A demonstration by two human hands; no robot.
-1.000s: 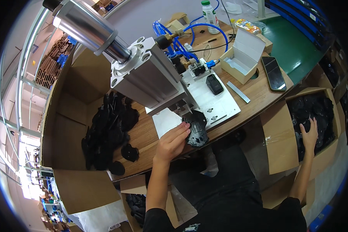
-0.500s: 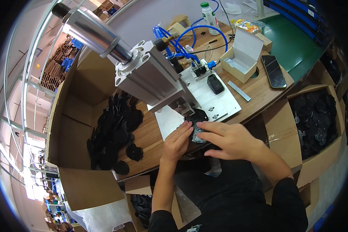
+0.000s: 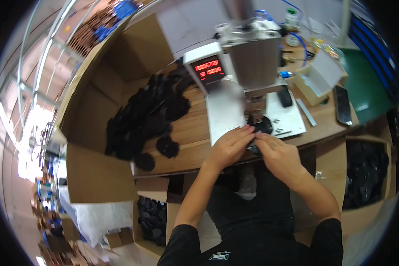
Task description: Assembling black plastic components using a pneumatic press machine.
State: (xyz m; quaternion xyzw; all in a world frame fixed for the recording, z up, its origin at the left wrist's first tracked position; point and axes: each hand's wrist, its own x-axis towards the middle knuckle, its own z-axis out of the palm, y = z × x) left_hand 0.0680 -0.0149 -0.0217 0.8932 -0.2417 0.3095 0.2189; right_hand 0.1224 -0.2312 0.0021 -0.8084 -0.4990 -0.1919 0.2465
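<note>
A round, flat black plastic part [image 3: 265, 126] lies beneath the head of a pneumatic press [image 3: 255, 62], at the front of its white base plate [image 3: 292, 127]. My left hand [image 3: 231, 145] has its fingers together, with the tips on the part's near left side. From the right, my right hand [image 3: 280, 156] bends its fingers onto the near edge of the same part. The fingertips of both hands almost meet there. My hands hide much of the part's near side, and the picture is slightly blurred.
Left on the wooden table, a pile of black discs [image 3: 146, 115] spills from a large carton [image 3: 88, 93]. A counter display [image 3: 207, 68] stands beside the press. Rightward are a small open box [image 3: 314, 88], a phone [image 3: 342, 105] and a carton of black parts [image 3: 365, 173].
The view has turned left, so the press sits farther right and its counter display shows. My right hand has drawn in, its spread fingers now bent onto the black part beside my left hand.
</note>
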